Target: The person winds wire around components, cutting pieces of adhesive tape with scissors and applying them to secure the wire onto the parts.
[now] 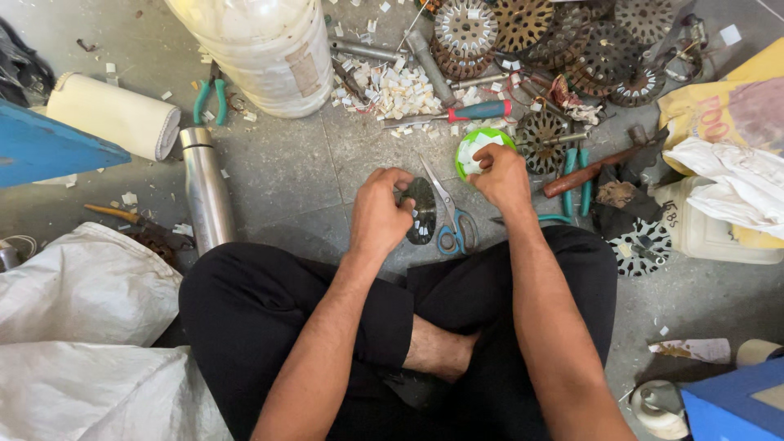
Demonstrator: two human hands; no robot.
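One clear plastic jug [261, 49] on the floor [286, 171]. One steel flask [204, 192] lying left. One pair of scissors [447, 214] between hands. Left hand [378, 214] curled, gripping one dark slotted disc [422, 211] above the floor. Right hand [500, 175] pinching paper scraps in one green bowl [475, 144].

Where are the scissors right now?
In the head view the scissors lie on the floor just ahead of the crossed legs, between the left hand and the right hand, blue handles toward the person.
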